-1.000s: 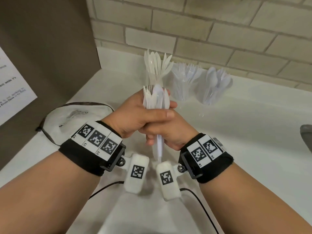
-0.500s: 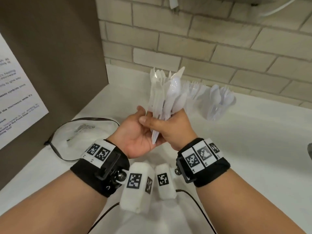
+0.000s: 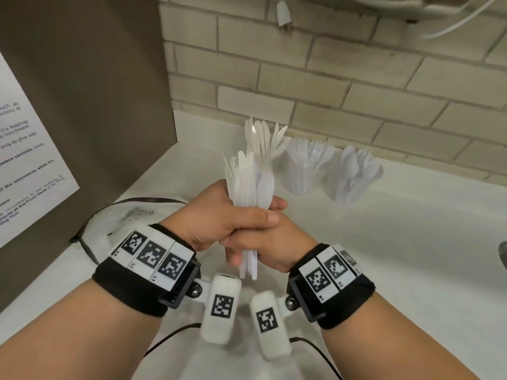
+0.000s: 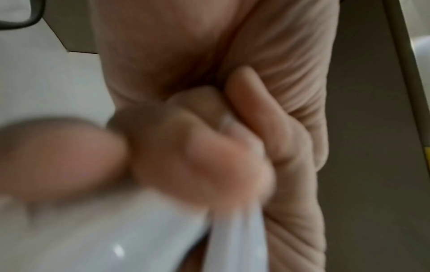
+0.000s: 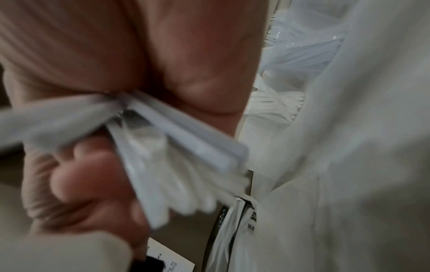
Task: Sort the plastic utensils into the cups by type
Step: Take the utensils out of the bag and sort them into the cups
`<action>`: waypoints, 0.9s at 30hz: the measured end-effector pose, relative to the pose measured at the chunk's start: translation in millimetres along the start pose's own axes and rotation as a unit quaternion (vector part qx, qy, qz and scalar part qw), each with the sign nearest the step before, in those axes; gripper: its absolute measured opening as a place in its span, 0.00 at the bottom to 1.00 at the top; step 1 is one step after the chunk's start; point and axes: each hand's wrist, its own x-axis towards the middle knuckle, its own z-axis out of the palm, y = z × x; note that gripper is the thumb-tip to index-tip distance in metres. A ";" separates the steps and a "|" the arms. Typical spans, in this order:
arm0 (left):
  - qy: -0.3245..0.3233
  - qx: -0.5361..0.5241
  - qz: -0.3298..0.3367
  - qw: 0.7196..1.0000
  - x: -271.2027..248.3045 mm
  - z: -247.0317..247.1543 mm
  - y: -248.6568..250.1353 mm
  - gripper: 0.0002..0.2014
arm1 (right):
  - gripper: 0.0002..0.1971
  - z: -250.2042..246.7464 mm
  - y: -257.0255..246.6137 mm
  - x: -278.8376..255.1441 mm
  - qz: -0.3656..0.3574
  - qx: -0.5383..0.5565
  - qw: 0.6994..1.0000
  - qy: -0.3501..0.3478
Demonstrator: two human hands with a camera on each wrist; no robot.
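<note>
Both hands hold one bundle of white plastic knives (image 3: 247, 176) upright over the counter, in the middle of the head view. My left hand (image 3: 227, 215) wraps around the bundle's middle, thumb across the front. My right hand (image 3: 269, 248) grips the handles just below it. Behind stand three clear cups: one with knives (image 3: 260, 135), mostly hidden by the bundle, one with forks (image 3: 307, 165), and one with spoons (image 3: 354, 174). The right wrist view shows the fanned handles (image 5: 177, 147) against my palm. The left wrist view is blurred, with white plastic (image 4: 235, 239) under curled fingers.
A brown panel (image 3: 82, 91) with a paper notice (image 3: 24, 165) walls off the left. A white plastic bag (image 3: 131, 215) with a dark strap lies on the white counter (image 3: 397, 256) at the left. The brick wall is close behind the cups. A grey object (image 3: 503, 256) shows at the right edge.
Half a second ago my left hand lay open under the bundle while the right held it tilted. Now both hands clasp it again and it stands upright.
</note>
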 end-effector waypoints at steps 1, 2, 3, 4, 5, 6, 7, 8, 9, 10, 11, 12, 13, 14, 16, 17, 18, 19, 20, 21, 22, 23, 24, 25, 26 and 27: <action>0.020 0.008 0.008 1.000 0.1 3.3 1.0 0.06 | 0.04 -2.2 0.2 -0.6 -0.006 -0.005 1.000 -0.003; 0.054 0.016 0.016 0.998 1.3 6.6 0.9 0.04 | 0.08 -3.2 0.7 0.6 -0.009 -0.008 1.000 0.002; 0.097 0.019 0.024 0.995 3.6 9.3 -0.7 0.05 | 0.14 -3.9 1.6 1.6 -0.007 -0.017 1.000 0.016; 0.137 0.013 0.031 0.990 5.1 12.5 -0.7 0.07 | 0.17 -3.3 2.4 2.8 0.002 -0.026 0.999 0.034; 0.166 0.001 0.035 0.985 6.1 14.9 -0.2 0.09 | 0.16 -2.3 3.3 3.7 0.015 -0.032 0.998 0.049; 0.186 -0.006 0.032 0.982 6.5 16.7 0.6 0.10 | 0.11 0.2 1.3 3.3 0.024 -0.031 0.998 0.054; 0.191 -0.009 0.026 0.981 7.5 15.9 -1.0 0.11 | 0.07 2.0 -0.1 2.0 0.032 -0.019 0.998 0.046; 0.181 -0.020 0.018 0.983 7.3 13.6 -2.8 0.09 | 0.06 2.4 -0.9 0.5 0.044 0.010 0.999 0.031; 0.142 -0.034 0.012 0.989 5.3 11.0 -2.8 0.05 | 0.06 2.3 -1.1 -1.3 0.055 0.051 0.997 0.007; 0.094 -0.041 -0.001 0.995 2.2 9.0 -1.6 0.03 | 0.06 2.1 -1.4 -3.1 0.067 0.091 0.993 -0.018; 0.045 -0.037 -0.012 0.998 0.1 6.3 -3.5 0.07 | 0.06 1.4 -0.3 -4.5 0.079 0.126 0.988 -0.043; 0.013 -0.041 -0.021 0.999 -2.5 5.2 -4.6 0.08 | 0.07 1.6 0.5 -5.2 0.085 0.142 0.984 -0.064; 0.014 -0.041 -0.024 0.999 -3.9 5.3 -6.5 0.08 | 0.06 1.9 0.8 -5.3 0.084 0.134 0.985 -0.072; 0.038 -0.048 -0.023 0.998 -5.1 6.4 -6.8 0.06 | 0.04 2.1 -0.2 -4.3 0.079 0.095 0.990 -0.064; 0.119 -0.080 -0.009 0.990 -2.8 9.7 -9.6 0.10 | 0.06 -2.2 -5.9 -2.9 0.060 -0.058 0.996 -0.018; 0.168 -0.116 0.000 0.979 -0.2 11.9 -11.2 0.12 | 0.09 -6.9 -11.2 -3.2 0.060 -0.151 0.987 0.010; 0.216 -0.157 0.005 0.964 2.8 14.4 -11.5 0.12 | 0.11 -12.7 -17.2 -3.8 0.065 -0.228 0.971 0.036; 0.249 -0.186 0.008 0.950 5.6 17.2 -11.3 0.10 | 0.13 -18.0 -23.0 -5.1 0.070 -0.273 0.958 0.052; 0.267 -0.204 0.009 0.942 8.1 20.7 -10.2 0.09 | 0.14 -23.0 -27.7 -6.2 0.071 -0.290 0.953 0.057; 0.276 -0.208 0.016 0.938 10.4 24.2 -9.6 0.08 | 0.14 -26.5 -31.6 -7.3 0.071 -0.290 0.952 0.060; 0.283 -0.211 0.029 0.935 12.0 27.5 -8.0 0.09 | 0.15 -29.3 -34.6 -7.9 0.073 -0.291 0.952 0.066; 0.291 -0.216 0.043 0.931 13.2 29.3 -6.4 0.09 | 0.16 -31.5 -36.7 -8.6 0.081 -0.307 0.946 0.073; 0.300 -0.226 0.055 0.925 13.6 28.7 -4.9 0.10 | 0.19 -34.1 -38.2 -9.2 0.093 -0.339 0.933 0.082; 0.311 -0.234 0.066 0.919 14.1 26.3 -4.6 0.10 | 0.24 -37.5 -39.6 -9.9 0.100 -0.373 0.917 0.097; 0.325 -0.231 0.068 0.915 14.7 22.6 -6.3 0.10 | 0.27 -40.9 -40.9 -10.4 0.094 -0.385 0.909 0.126; 0.336 -0.214 0.063 0.915 15.2 19.1 -8.6 0.11 | 0.26 -42.8 -42.9 -11.2 0.067 -0.368 0.912 0.165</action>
